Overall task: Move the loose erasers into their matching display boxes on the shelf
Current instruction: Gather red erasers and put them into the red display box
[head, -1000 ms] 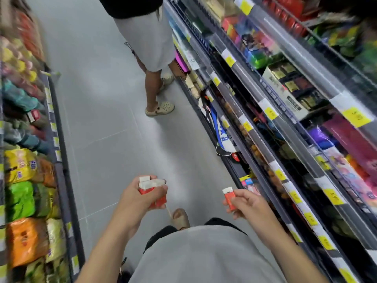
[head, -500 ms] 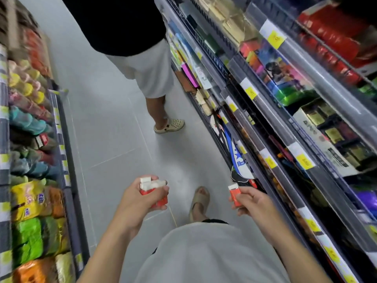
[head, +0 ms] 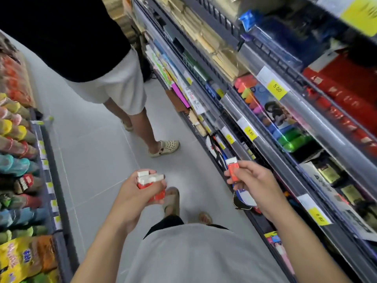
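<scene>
Orange-sleeved erasers are split between both hands in a shop aisle. The left hand (head: 140, 196) is curled round a small bunch of erasers (head: 150, 183), white ends poking up past the fingers, held over the floor (head: 91, 156) in front of the body. The right hand (head: 252, 180) pinches a single eraser (head: 232, 170) between thumb and fingers, raised toward the front edge of the shelf (head: 271, 152) on the right.

By my reading, the step in hand is carrying that one eraser to its display box. To do it well, the person should find a box whose contents match the orange and white sleeve before reaching in, keep the pinch near the eraser's lower end so the free end can slide in first, and hold the left bunch level and tight so none slips out.

No eraser display box can be made out: the shelf levels nearest the right hand are dark, blurred and partly behind their price rails. How many erasers the left hand holds is unclear, since the fingers cover most of them. Another person (head: 98, 58) stands just ahead in the aisle, cut off by the top edge.
</scene>
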Demonstrator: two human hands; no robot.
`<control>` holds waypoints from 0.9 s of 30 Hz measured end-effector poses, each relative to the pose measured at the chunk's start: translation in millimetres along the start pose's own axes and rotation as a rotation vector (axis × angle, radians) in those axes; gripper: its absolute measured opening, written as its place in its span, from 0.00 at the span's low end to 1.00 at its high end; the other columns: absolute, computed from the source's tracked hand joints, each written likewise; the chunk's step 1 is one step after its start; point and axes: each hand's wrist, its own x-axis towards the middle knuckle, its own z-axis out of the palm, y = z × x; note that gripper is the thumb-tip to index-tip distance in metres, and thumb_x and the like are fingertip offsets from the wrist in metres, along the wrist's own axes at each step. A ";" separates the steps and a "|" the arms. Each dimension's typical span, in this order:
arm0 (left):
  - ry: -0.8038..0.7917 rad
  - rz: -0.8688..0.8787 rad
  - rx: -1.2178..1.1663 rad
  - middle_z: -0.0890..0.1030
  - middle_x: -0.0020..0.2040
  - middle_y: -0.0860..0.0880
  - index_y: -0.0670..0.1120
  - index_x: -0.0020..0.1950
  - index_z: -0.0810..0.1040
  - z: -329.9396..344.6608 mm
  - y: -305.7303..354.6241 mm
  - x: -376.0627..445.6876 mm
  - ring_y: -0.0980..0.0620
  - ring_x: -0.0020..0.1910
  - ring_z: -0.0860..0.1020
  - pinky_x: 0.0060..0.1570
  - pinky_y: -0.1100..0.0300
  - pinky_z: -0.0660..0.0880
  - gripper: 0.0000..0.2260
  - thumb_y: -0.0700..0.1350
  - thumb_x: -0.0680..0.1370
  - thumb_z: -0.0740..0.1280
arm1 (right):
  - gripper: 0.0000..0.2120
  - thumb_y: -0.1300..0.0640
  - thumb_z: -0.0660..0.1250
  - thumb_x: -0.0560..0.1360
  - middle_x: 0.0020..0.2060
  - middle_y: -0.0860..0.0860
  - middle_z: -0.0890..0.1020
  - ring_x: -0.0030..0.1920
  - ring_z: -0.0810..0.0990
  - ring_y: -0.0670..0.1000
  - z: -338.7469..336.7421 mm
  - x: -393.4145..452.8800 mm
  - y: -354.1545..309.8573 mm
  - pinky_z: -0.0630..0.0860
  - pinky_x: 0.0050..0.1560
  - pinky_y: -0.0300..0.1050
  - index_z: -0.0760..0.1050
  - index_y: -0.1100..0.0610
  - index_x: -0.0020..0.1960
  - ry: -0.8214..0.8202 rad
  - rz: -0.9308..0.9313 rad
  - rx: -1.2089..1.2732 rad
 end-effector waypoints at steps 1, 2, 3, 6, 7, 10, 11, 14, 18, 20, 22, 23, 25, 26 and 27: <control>-0.029 0.013 0.007 0.86 0.53 0.38 0.42 0.59 0.78 5.8 13.8 13.4 0.45 0.43 0.86 0.37 0.55 0.82 0.21 0.39 0.69 0.80 | 0.10 0.50 0.71 0.72 0.47 0.55 0.87 0.43 0.85 0.53 0.2 6.2 -7.3 0.79 0.39 0.40 0.84 0.50 0.51 0.025 -0.012 0.008; -0.066 0.028 0.019 0.86 0.51 0.39 0.43 0.59 0.78 11.8 28.5 27.2 0.45 0.43 0.86 0.37 0.55 0.82 0.20 0.39 0.69 0.80 | 0.12 0.47 0.71 0.70 0.48 0.55 0.87 0.44 0.85 0.53 0.2 12.0 -14.6 0.79 0.40 0.41 0.84 0.49 0.51 0.051 -0.022 0.019; -0.104 0.046 0.031 0.87 0.49 0.40 0.44 0.58 0.79 18.4 43.7 40.6 0.45 0.42 0.86 0.36 0.56 0.82 0.20 0.39 0.69 0.80 | 0.13 0.46 0.71 0.70 0.48 0.56 0.87 0.44 0.84 0.54 0.6 17.0 -22.1 0.78 0.41 0.43 0.84 0.49 0.52 0.079 -0.035 0.036; -0.237 0.112 0.066 0.86 0.45 0.43 0.45 0.55 0.80 43.3 93.5 81.6 0.45 0.40 0.84 0.35 0.56 0.81 0.19 0.41 0.66 0.79 | 0.14 0.46 0.71 0.71 0.49 0.55 0.86 0.44 0.84 0.53 0.6 26.9 -48.3 0.79 0.42 0.44 0.83 0.49 0.54 0.174 -0.088 0.079; -0.293 0.134 0.086 0.86 0.46 0.43 0.45 0.55 0.80 52.7 110.8 94.6 0.46 0.39 0.84 0.35 0.56 0.81 0.19 0.42 0.66 0.79 | 0.14 0.46 0.71 0.71 0.50 0.55 0.86 0.45 0.84 0.54 1.2 28.2 -57.5 0.80 0.44 0.45 0.83 0.48 0.54 0.212 -0.106 0.085; -0.461 0.200 0.144 0.87 0.49 0.42 0.46 0.56 0.80 83.3 164.4 123.1 0.47 0.40 0.84 0.34 0.56 0.80 0.21 0.43 0.66 0.80 | 0.13 0.45 0.71 0.70 0.49 0.55 0.87 0.45 0.83 0.56 6.0 27.6 -87.3 0.81 0.47 0.50 0.83 0.47 0.53 0.333 -0.165 0.141; -0.511 0.225 0.162 0.87 0.50 0.42 0.46 0.56 0.80 94.3 182.0 129.4 0.46 0.41 0.85 0.34 0.55 0.81 0.22 0.45 0.65 0.81 | 0.14 0.45 0.71 0.70 0.49 0.56 0.87 0.45 0.84 0.56 8.4 26.8 -97.8 0.80 0.47 0.49 0.83 0.47 0.53 0.374 -0.194 0.163; -0.670 0.298 0.200 0.87 0.51 0.41 0.49 0.54 0.81 126.3 230.5 139.2 0.44 0.40 0.84 0.35 0.55 0.81 0.24 0.49 0.61 0.82 | 0.15 0.44 0.71 0.70 0.49 0.55 0.86 0.46 0.84 0.58 15.5 23.5 -127.1 0.79 0.47 0.52 0.83 0.47 0.54 0.484 -0.275 0.172; -0.870 0.402 0.211 0.87 0.53 0.43 0.54 0.51 0.84 166.3 277.2 132.7 0.46 0.43 0.85 0.34 0.56 0.81 0.18 0.49 0.62 0.81 | 0.14 0.43 0.68 0.73 0.48 0.55 0.86 0.42 0.81 0.56 16.8 13.4 -160.0 0.77 0.42 0.49 0.82 0.46 0.56 0.575 -0.373 0.154; -0.964 0.456 0.198 0.87 0.54 0.44 0.54 0.51 0.84 184.3 295.6 123.6 0.45 0.45 0.86 0.34 0.56 0.80 0.17 0.49 0.64 0.81 | 0.14 0.45 0.67 0.74 0.47 0.55 0.86 0.41 0.80 0.51 14.8 5.8 -177.2 0.76 0.39 0.41 0.81 0.46 0.57 0.598 -0.420 0.141; -1.035 0.521 0.201 0.87 0.56 0.45 0.55 0.52 0.84 201.1 312.4 111.6 0.43 0.45 0.85 0.34 0.55 0.80 0.17 0.50 0.65 0.81 | 0.13 0.46 0.65 0.76 0.46 0.53 0.85 0.40 0.78 0.49 11.6 -3.1 -195.4 0.75 0.37 0.41 0.80 0.45 0.59 0.614 -0.457 0.101; -1.063 0.556 0.197 0.87 0.56 0.45 0.55 0.52 0.83 208.6 319.8 105.5 0.42 0.45 0.85 0.34 0.54 0.81 0.17 0.50 0.65 0.81 | 0.14 0.45 0.65 0.76 0.45 0.52 0.84 0.39 0.78 0.49 9.6 -8.2 -204.6 0.75 0.38 0.41 0.79 0.43 0.60 0.619 -0.472 0.074; -1.109 0.620 0.161 0.87 0.56 0.45 0.55 0.52 0.83 222.5 332.7 92.9 0.42 0.45 0.85 0.34 0.54 0.81 0.16 0.49 0.66 0.81 | 0.15 0.42 0.65 0.74 0.42 0.47 0.82 0.37 0.76 0.48 4.5 -19.2 -223.4 0.74 0.38 0.42 0.76 0.39 0.61 0.629 -0.497 0.011; -1.128 0.645 0.141 0.87 0.56 0.45 0.55 0.53 0.83 228.6 338.4 86.7 0.42 0.45 0.85 0.34 0.55 0.81 0.16 0.49 0.67 0.80 | 0.15 0.42 0.66 0.74 0.42 0.44 0.81 0.36 0.76 0.46 2.2 -24.7 -232.4 0.74 0.38 0.40 0.75 0.39 0.61 0.635 -0.517 -0.027; -1.145 0.664 0.120 0.87 0.56 0.45 0.54 0.53 0.83 234.4 343.4 80.3 0.43 0.45 0.85 0.35 0.55 0.81 0.16 0.48 0.67 0.80 | 0.15 0.44 0.67 0.75 0.42 0.41 0.81 0.36 0.76 0.44 -0.5 -29.3 -241.0 0.74 0.38 0.38 0.73 0.40 0.61 0.641 -0.549 -0.059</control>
